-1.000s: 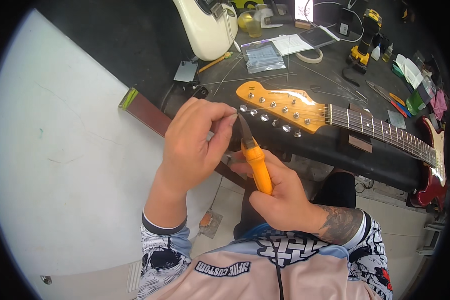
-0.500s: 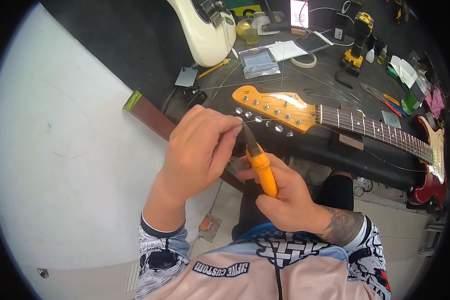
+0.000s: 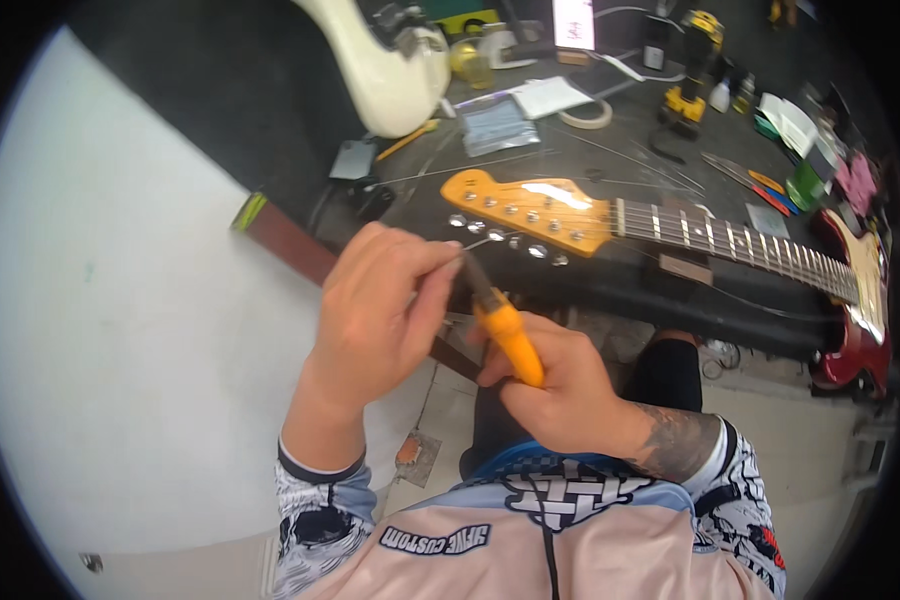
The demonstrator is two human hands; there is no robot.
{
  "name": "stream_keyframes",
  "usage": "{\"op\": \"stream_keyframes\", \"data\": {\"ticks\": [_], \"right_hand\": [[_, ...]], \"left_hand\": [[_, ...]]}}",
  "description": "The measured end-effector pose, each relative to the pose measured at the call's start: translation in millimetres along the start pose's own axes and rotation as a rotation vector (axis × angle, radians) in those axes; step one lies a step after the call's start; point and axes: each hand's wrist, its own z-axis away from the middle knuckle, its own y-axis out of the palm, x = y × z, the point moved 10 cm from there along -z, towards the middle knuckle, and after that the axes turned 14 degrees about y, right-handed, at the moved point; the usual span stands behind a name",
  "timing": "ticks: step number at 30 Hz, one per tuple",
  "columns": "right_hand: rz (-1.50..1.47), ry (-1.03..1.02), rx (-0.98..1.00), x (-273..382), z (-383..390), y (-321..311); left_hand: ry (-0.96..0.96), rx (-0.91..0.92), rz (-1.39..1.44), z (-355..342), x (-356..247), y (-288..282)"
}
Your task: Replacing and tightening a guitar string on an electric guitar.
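My left hand (image 3: 370,310) pinches a thin wire string (image 3: 475,245) between thumb and forefinger, just below the tuning pegs of the orange guitar headstock (image 3: 505,195). Gripped in my right hand (image 3: 570,385) is an orange-handled tool (image 3: 510,340) with a dark, narrow metal head, slightly blurred, its tip at my left fingertips. The guitar's fretboard (image 3: 730,240) runs rightward to a dark red body (image 3: 840,355), resting on a wooden support (image 3: 685,268) at the bench edge.
The dark bench holds a cream guitar body (image 3: 400,90), a drill (image 3: 685,105), tape (image 3: 585,117), a plastic packet (image 3: 495,130), hand tools (image 3: 740,175) and loose strings. A reddish-brown bar (image 3: 285,245) lies left of my hands, by a white board (image 3: 110,300).
The bench and guitar have shifted left in the view, which is now blurrier. My hands keep the same hold, with the tool's tip still at my left fingertips.
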Motion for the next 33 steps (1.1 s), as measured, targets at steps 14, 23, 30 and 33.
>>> {"op": "stream_keyframes", "data": {"ticks": [14,23,30,33], "right_hand": [[0.067,0.177,-0.092,-111,22,2],[0.378,0.192,-0.044,-135,57,-8],[0.619,0.120,-0.059,-132,68,-9],[0.693,0.084,-0.103,-129,71,-16]], "left_hand": [[-0.377,-0.062,0.200,150,3,71],[-0.907,-0.016,0.674,207,-18,102],[-1.028,0.113,0.711,207,-36,123],[-1.124,0.091,0.770,209,-40,128]]}}
